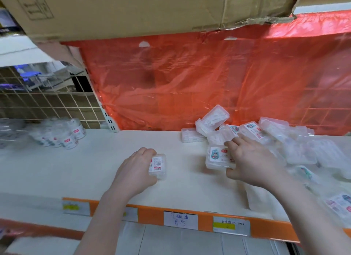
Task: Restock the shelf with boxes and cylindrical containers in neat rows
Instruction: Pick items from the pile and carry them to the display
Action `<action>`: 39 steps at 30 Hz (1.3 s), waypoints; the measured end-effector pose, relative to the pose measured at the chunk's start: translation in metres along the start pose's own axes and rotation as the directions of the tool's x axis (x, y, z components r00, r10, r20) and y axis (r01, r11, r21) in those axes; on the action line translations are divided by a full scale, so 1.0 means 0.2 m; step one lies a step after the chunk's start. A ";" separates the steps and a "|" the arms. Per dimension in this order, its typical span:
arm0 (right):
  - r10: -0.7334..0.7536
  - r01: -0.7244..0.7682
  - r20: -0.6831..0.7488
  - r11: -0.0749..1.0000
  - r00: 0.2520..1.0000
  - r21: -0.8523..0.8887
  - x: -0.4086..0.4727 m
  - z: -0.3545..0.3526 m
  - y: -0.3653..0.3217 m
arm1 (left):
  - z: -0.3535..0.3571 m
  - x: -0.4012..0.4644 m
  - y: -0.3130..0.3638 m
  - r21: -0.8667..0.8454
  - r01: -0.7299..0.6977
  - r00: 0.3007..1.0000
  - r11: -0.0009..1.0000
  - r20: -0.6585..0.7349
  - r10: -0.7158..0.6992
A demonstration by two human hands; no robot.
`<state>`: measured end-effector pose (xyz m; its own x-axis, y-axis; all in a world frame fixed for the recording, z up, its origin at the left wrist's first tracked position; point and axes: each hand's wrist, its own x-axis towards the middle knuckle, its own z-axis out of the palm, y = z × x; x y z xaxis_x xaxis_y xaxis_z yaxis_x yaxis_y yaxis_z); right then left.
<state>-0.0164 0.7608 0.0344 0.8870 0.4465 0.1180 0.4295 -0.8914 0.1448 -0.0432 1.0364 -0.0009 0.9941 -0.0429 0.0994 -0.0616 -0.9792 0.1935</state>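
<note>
My left hand (135, 169) grips a small clear plastic box (158, 165) with a red-and-white label, held on edge on the white shelf (76, 169) near its middle. My right hand (250, 159) holds another clear box (218, 158) with a cartoon label, fingers over its top and thumb under its near edge. Just behind and to the right lies a loose heap of the same clear boxes (275, 135), tilted every way. Several small cylindrical containers (62, 135) with white labels stand grouped at the shelf's far left, blurred.
A red plastic sheet (190, 80) covers the shelf's back. A torn cardboard carton (133, 11) sits on the shelf above. A wire grid panel (47, 103) closes the back left. Price tags (180, 219) line the orange front rail.
</note>
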 end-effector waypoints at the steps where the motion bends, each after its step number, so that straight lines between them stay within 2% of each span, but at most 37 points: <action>1: -0.012 0.012 -0.010 1.000 1.000 0.014 0.01 0.00 -0.05 | -0.02 -0.02 -0.05 0.001 0.011 1.000 1.000 -0.004 -0.011; 7: -0.066 0.067 -0.015 0.996 0.998 0.058 0.10 -0.04 -0.48 | -0.14 -0.21 -0.43 -0.024 0.063 0.997 0.998 -0.037 -0.064; 12: -0.077 0.076 0.005 0.993 0.997 0.087 0.20 -0.03 -0.98 | -0.26 -0.43 -0.88 -0.023 0.099 0.991 0.995 -0.085 -0.100; 20: -0.081 0.081 -0.010 0.989 0.997 0.124 0.37 -0.04 -1.77 | -0.45 -0.74 -1.59 0.033 0.160 0.985 0.987 -0.076 -0.157; 30: -0.120 0.118 0.004 0.983 0.993 0.140 0.58 -0.15 -2.23 | -0.57 -0.90 -2.11 -0.008 0.234 0.968 0.972 -0.089 -0.234; 39: -0.162 0.162 -0.010 0.973 0.987 0.167 0.94 -0.12 -2.61 | -0.59 -0.76 -2.56 0.027 0.234 0.970 0.972 -0.068 -0.231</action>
<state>-0.0769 1.3113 0.0038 0.8037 0.5861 0.1025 0.5896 -0.8077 -0.0041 -0.1735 1.5670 0.0000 0.9730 0.1983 0.1178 0.1748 -0.9671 0.1846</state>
